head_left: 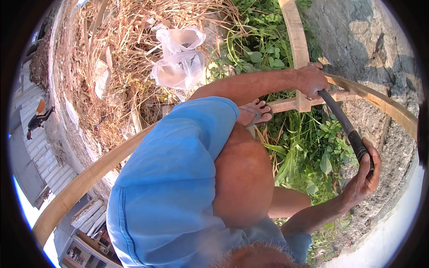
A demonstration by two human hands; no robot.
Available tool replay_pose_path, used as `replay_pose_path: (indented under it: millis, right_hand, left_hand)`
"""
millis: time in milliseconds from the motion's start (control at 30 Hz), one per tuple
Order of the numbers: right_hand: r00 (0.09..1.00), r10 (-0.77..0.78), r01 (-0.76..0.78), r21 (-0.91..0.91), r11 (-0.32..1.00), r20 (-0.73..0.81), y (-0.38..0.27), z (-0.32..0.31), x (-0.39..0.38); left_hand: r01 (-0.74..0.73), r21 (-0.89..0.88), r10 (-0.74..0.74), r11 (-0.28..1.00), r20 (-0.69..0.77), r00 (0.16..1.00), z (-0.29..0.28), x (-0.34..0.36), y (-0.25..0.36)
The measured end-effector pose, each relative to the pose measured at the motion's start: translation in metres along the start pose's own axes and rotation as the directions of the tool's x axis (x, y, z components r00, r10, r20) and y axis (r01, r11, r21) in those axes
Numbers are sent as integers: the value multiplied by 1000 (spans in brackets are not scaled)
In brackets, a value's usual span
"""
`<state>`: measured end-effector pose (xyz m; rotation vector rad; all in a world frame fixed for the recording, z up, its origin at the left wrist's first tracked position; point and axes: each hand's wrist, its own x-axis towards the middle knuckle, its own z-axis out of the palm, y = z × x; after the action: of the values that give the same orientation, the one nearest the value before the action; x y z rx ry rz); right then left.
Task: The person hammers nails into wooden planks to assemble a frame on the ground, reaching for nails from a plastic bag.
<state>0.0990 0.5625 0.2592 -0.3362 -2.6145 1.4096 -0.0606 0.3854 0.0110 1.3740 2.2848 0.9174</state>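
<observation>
A long dark rod (342, 117), thicker toward its lower end, slants between my two hands. My left hand (311, 81) is closed around its upper end, right beside an upright wooden plank (295, 42). Lower down, my right hand (364, 172) wraps its fingers around the thicker end. The upright plank crosses a lower wooden rail (286, 105), and my sandalled foot (255, 111) is next to that joint. Another wooden strip (380, 102) runs from near my left hand out to the right. The rod's tip at my left hand is hidden.
Green plants (304, 147) grow below the planks, beside a rough grey wall (357, 35). Dry straw (125, 58) and clear plastic bags (178, 69) lie at the upper left. A long plank (89, 178) stretches to the lower left. A person (38, 120) is far off left.
</observation>
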Motion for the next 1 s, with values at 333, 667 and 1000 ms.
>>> replay_pose_path:
  millis: [333,667,1000]
  right_hand:
    - [837,325,176,-779,602,441,-10,8,-111]
    - [546,742,-762,-139,633,389,5,32,-220]
    - [808,539,-574,109,812,239,-21,52,-220]
  left_hand:
    - [-226,132,214,965,98,972,-50,-89,106]
    - [0,-818,-283,575,-199,938,-116,-325,93]
    - [958,12,-959,-285,5,-285,28,-764,37]
